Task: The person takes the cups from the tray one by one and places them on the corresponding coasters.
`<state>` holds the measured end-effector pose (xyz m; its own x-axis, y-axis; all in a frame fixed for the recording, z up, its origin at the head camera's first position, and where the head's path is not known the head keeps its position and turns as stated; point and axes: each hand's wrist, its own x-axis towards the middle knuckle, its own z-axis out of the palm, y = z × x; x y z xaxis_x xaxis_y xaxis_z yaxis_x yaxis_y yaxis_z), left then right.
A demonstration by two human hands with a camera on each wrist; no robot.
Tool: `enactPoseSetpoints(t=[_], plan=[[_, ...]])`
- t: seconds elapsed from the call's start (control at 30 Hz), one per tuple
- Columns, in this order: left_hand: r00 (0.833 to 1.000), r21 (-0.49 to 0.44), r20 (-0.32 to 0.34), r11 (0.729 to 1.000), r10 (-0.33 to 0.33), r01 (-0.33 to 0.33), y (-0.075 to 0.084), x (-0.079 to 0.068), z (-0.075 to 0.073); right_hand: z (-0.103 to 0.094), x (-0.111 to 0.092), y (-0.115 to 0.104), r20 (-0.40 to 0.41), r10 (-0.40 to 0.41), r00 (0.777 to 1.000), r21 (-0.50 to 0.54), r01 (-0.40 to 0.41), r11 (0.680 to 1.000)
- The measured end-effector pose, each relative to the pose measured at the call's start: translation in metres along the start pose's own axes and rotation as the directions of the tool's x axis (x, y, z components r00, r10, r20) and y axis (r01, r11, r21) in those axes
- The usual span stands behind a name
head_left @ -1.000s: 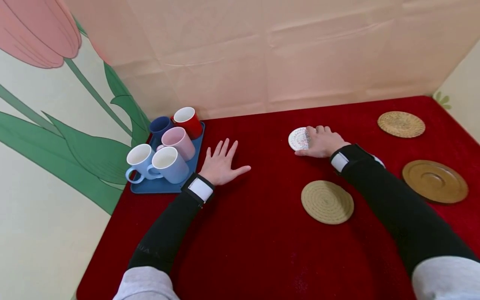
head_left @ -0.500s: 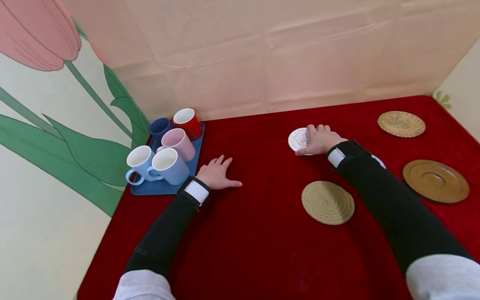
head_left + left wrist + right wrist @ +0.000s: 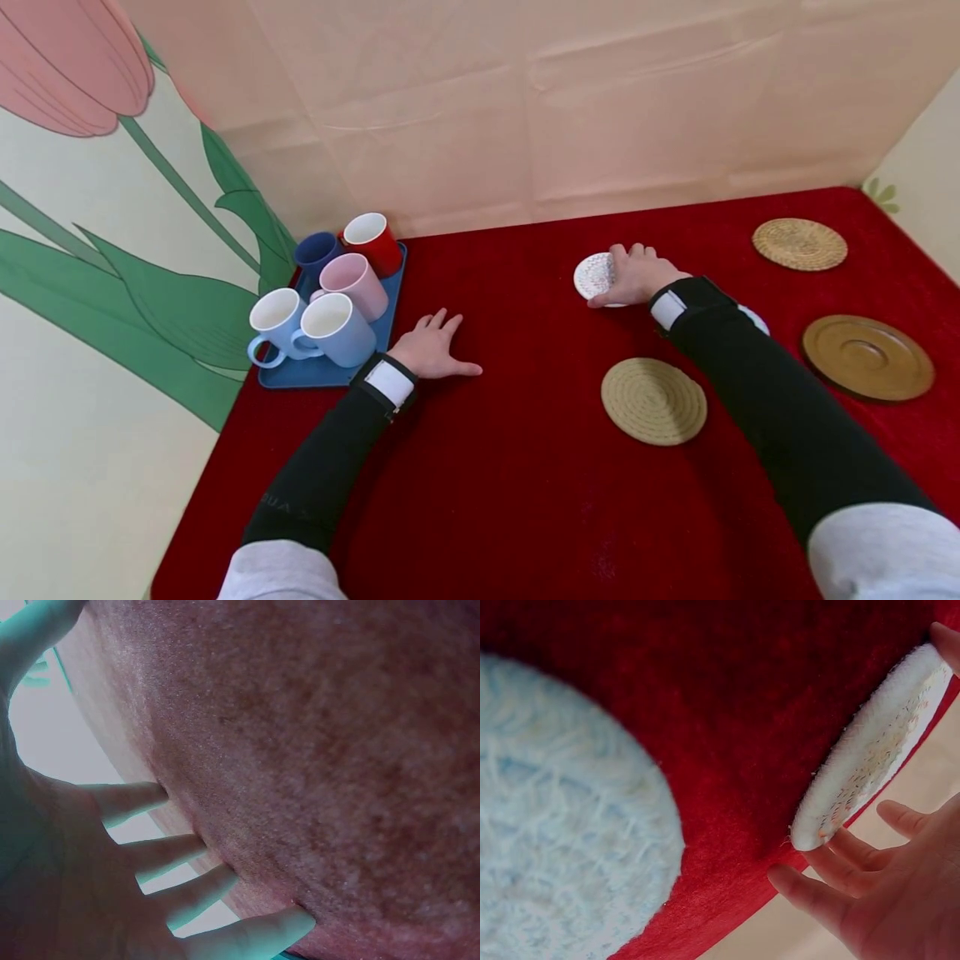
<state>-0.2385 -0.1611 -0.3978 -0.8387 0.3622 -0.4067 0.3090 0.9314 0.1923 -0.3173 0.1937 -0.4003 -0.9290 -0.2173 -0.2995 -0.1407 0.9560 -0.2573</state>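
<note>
My right hand (image 3: pixel 636 277) grips a round white speckled coaster (image 3: pixel 592 275) by its rim at the back of the table, and covers its right part. In the right wrist view the thumb is at one edge of the coaster (image 3: pixel 874 754) and the fingers are at the other. My left hand (image 3: pixel 431 348) has its fingers spread, the fingertips touching the red cloth (image 3: pixel 322 750), just right of a blue tray (image 3: pixel 300 377). On that tray stand several mugs: red (image 3: pixel 378 247), navy (image 3: pixel 315 252), pink (image 3: pixel 360 287) and light blue ones (image 3: pixel 337 329).
A round coiled beige mat (image 3: pixel 654 402) lies near the right forearm. Farther right are a brown round plate (image 3: pixel 885 367) and a woven tan mat (image 3: pixel 801 244). A pale woven mat (image 3: pixel 562 825) is mostly hidden under the right arm in the head view. A draped wall stands behind the table.
My left hand has lowered and drawn back slightly, its fingers bending from straight toward the cloth. My right hand has closed a little more on the white coaster, which stays in place.
</note>
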Motion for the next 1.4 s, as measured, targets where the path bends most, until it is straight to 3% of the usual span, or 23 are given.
enactPoseSetpoints(t=[0.93,1.4], plan=[[1.000,0.013,-0.011,1.000,-0.008,0.008,-0.003,0.003,0.004,0.006,0.010,-0.036,0.010,-0.086,0.996,0.045,0.086,0.995],[1.000,0.022,-0.008,1.000,-0.013,0.013,-0.001,0.002,0.004,0.024,0.021,-0.068,-0.028,-0.153,0.988,0.034,0.154,0.987]])
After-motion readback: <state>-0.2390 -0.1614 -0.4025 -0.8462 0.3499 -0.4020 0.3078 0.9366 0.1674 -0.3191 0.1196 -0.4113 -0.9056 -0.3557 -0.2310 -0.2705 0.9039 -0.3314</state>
